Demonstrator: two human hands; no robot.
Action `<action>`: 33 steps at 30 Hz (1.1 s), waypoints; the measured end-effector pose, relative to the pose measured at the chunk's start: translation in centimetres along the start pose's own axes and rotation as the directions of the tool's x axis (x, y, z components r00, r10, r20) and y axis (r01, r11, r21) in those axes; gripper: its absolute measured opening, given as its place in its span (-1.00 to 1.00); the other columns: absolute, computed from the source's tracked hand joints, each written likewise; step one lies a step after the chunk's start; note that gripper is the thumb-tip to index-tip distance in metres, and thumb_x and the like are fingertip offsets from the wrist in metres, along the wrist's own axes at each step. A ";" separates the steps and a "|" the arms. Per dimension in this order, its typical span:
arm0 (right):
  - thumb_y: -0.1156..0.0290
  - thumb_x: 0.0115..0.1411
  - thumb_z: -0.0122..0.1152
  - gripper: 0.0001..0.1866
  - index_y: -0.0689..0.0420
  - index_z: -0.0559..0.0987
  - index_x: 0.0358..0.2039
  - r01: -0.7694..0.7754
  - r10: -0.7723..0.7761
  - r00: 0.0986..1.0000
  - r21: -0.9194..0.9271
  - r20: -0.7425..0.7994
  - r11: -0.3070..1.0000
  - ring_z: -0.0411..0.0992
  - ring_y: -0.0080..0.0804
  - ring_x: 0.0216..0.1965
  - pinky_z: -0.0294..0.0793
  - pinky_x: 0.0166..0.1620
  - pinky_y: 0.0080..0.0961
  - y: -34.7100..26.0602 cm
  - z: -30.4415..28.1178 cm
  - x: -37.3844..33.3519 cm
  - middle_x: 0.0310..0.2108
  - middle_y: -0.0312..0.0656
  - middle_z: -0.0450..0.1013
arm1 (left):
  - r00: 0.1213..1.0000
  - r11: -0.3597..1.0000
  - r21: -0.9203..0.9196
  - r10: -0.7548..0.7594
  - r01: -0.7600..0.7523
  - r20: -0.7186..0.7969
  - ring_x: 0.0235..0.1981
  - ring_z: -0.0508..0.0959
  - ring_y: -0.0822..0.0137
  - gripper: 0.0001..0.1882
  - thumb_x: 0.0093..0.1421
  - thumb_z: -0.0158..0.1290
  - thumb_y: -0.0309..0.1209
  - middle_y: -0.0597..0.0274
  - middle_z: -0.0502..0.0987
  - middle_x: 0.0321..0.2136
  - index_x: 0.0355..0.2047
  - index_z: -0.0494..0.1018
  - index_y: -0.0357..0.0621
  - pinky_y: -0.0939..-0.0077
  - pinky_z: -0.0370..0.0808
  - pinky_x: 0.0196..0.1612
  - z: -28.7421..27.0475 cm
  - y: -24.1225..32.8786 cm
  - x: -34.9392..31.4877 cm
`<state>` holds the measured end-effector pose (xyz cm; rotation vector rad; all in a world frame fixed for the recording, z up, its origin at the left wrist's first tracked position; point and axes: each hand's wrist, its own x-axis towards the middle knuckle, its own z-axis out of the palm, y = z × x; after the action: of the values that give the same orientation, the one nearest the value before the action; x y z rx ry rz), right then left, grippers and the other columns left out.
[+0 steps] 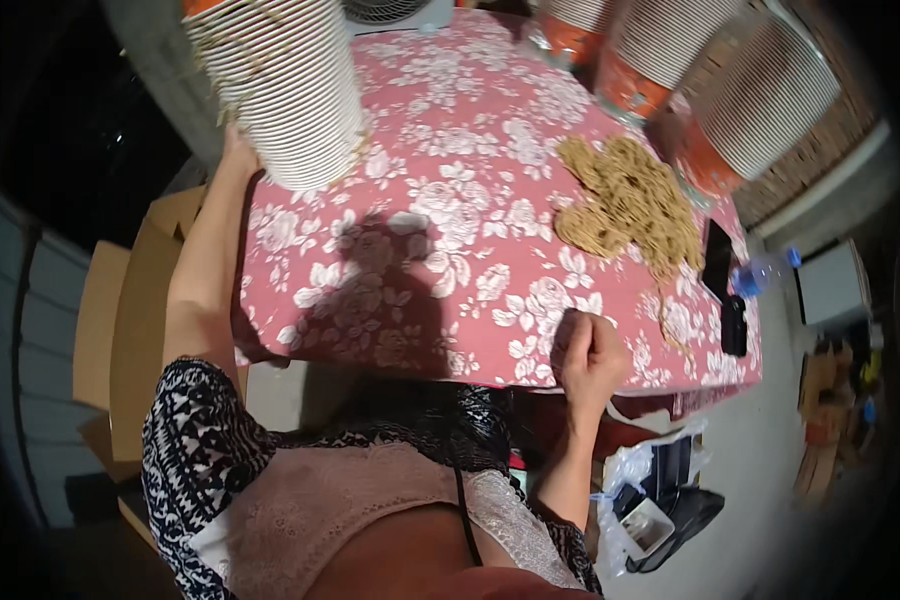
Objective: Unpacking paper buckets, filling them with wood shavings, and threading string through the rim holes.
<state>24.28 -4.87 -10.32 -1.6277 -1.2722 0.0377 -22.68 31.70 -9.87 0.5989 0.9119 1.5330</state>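
Note:
A tall stack of nested white paper tubs (295, 95) stands at the far left of the table, orange at its top edge, with tan strands clinging to its side. My left hand (238, 152) is against the stack's left side; its fingers are mostly hidden there. By the table's front edge, my right hand (592, 360) is curled into a fist, and whatever may be inside does not show. Beyond it to the right lies a loose heap of tan cord (635, 205), one end trailing toward the near edge.
More tub stacks (760, 100) in clear wrapping line the far right. A phone (717, 258), a small black case (734, 326) and a plastic bottle (765, 272) are at the right edge. A fan (390, 10) stands at the back, cardboard boxes (140, 320) at left, a plastic bag (625, 470) below.

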 end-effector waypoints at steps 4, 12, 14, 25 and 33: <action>0.45 0.22 0.12 -0.85 0.24 0.59 -0.41 -0.033 0.033 0.999 -0.029 -0.004 0.999 0.47 -0.27 -0.56 0.43 -0.45 -0.43 1.3 0.4 -0.4 -0.55 -0.10 0.50 | 0.998 0.999 -0.042 -0.009 0.011 0.061 -0.06 0.54 0.07 -0.40 0.34 -0.37 0.02 -0.03 0.50 -0.03 0.03 0.39 -0.21 0.10 0.48 0.06 3.4 -1.4 -4.2; 0.42 0.24 0.11 -0.82 0.23 0.59 -0.42 -0.088 0.090 0.995 -0.053 0.032 0.995 0.44 -0.38 -0.58 0.42 -0.45 -0.47 1.6 0.8 -0.9 -0.57 -0.16 0.50 | 0.970 0.974 0.063 0.210 -0.219 0.124 -0.20 0.54 0.35 -0.36 0.44 -0.57 -0.03 0.20 0.55 -0.16 -0.02 0.39 -0.28 0.43 0.47 -0.05 10.3 -6.5 -14.0; 0.42 0.24 0.11 -0.82 0.23 0.60 -0.41 -0.022 0.024 0.999 -0.062 0.033 0.998 0.44 -0.40 -0.58 0.42 -0.45 -0.48 1.8 1.1 -0.9 -0.57 -0.17 0.51 | 0.923 0.923 0.109 0.349 -0.368 0.164 -0.20 0.54 0.28 -0.42 0.44 -0.50 -0.09 0.14 0.55 -0.18 -0.03 0.39 -0.31 0.43 0.45 -0.06 7.4 -9.7 -13.0; 0.33 0.24 0.12 -0.80 0.16 0.62 -0.41 0.083 -0.070 0.996 -0.321 0.052 0.944 0.48 -0.20 -0.56 0.42 -0.45 -0.35 0.5 0.8 -0.6 -0.54 -0.10 0.52 | 0.863 -0.154 0.907 0.280 -0.393 0.421 0.25 0.17 -0.08 -0.21 0.28 -0.24 0.13 -0.18 0.20 0.21 0.22 0.14 -0.37 -0.10 0.00 0.27 3.3 -9.6 -19.6; 0.31 0.23 0.12 -0.80 0.14 0.62 -0.42 0.082 -0.074 0.997 -0.337 0.037 0.938 0.48 -0.19 -0.55 0.41 -0.46 -0.33 -0.1 0.9 -1.1 -0.54 -0.10 0.52 | 0.881 -0.362 0.910 0.338 -0.202 0.331 0.34 -0.02 -0.10 -0.15 0.16 0.00 0.06 -0.22 0.03 0.29 0.25 0.10 -0.37 -0.14 -0.15 0.32 0.4 -5.2 -18.4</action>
<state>23.21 -5.07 -11.32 -1.8690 -1.4185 -0.2234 -16.17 13.82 -11.59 2.1876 2.2794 0.6926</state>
